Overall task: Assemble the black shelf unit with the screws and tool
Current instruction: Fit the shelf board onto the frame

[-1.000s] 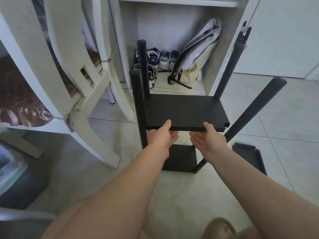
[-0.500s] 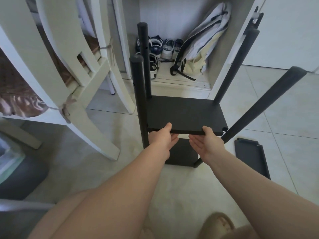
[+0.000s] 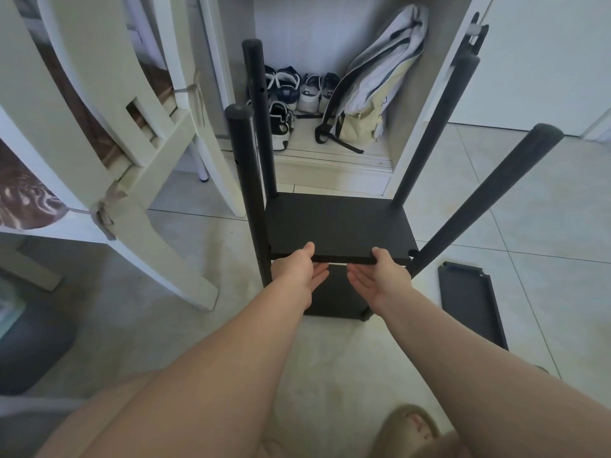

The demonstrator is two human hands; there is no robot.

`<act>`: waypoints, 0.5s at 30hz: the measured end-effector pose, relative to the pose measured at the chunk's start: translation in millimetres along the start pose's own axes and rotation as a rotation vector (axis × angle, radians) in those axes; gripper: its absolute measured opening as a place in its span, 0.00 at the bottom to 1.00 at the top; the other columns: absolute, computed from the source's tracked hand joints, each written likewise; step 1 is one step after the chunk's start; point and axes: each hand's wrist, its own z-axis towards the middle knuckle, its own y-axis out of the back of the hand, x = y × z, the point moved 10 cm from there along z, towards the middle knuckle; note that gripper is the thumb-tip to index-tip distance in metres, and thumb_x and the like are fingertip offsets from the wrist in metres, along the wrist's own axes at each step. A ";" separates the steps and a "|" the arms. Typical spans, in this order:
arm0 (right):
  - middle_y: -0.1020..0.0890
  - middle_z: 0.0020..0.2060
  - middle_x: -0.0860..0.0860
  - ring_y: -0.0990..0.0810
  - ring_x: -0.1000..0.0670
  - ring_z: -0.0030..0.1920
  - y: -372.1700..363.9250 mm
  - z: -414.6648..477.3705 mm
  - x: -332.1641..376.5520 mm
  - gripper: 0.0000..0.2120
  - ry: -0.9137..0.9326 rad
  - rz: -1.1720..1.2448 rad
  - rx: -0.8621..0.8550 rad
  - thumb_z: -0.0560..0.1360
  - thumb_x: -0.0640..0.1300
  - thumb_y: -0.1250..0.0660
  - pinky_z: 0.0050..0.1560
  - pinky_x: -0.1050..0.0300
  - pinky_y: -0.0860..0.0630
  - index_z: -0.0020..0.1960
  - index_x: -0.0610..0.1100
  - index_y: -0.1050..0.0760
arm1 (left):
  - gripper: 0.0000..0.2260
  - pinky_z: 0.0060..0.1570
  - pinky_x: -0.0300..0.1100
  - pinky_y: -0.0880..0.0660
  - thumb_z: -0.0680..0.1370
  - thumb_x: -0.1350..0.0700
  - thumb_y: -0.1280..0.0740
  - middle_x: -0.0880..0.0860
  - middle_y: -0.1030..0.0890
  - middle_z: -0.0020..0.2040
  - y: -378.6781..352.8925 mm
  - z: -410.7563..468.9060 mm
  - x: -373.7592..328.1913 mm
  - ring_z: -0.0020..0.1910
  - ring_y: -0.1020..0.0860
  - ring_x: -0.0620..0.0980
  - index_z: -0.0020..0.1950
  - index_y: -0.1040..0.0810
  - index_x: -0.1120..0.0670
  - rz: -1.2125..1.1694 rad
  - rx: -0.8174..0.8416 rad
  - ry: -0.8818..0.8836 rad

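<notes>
The left hand (image 3: 296,271) and the right hand (image 3: 380,276) pinch the front edge of the shelf board (image 3: 337,224), thumb above and fingers under, probably to bring it level between the four posts (image 3: 246,180).

no readable text — no labels, brands, numbers or signs legible on anything in view

Matte black shelf board (image 3: 334,226), black poles (image 3: 246,180), same black spare panel (image 3: 469,305) — cream-white chair (image 3: 82,127) with brown swirl-patterned cushion (image 3: 20,200), pale grey floor tiles (image 3: 545,209), white-and-navy shoes (image 3: 287,87), cream-and-white backpack (image 3: 373,90) with black straps (image 3: 334,140), tan sandal (image 3: 406,428).
</notes>
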 end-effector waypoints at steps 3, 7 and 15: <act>0.13 0.37 0.41 0.13 0.46 0.39 0.4 1.2 -1.1 0.11 -0.001 0.004 0.003 0.81 0.46 0.34 0.34 0.55 0.18 0.53 0.37 0.24 | 0.08 0.47 0.49 0.16 0.78 0.57 0.28 0.58 0.14 0.45 0.1 1.6 1.0 0.38 0.14 0.52 0.53 0.24 0.57 0.011 0.005 0.001; 0.13 0.36 0.42 0.12 0.46 0.38 0.8 3.2 -3.4 0.11 -0.006 -0.006 0.006 0.81 0.46 0.34 0.35 0.54 0.17 0.52 0.37 0.24 | 0.11 0.48 0.50 0.16 0.79 0.57 0.28 0.59 0.14 0.46 -0.1 1.2 1.0 0.39 0.14 0.53 0.58 0.24 0.58 0.008 0.026 0.013; 0.15 0.44 0.37 0.13 0.43 0.43 1.8 5.2 -7.8 0.12 -0.027 -0.025 0.052 0.82 0.45 0.34 0.37 0.51 0.17 0.57 0.35 0.25 | 0.18 0.52 0.51 0.17 0.79 0.57 0.29 0.60 0.16 0.49 -1.1 -3.4 6.9 0.45 0.15 0.55 0.66 0.27 0.60 -0.014 0.052 0.024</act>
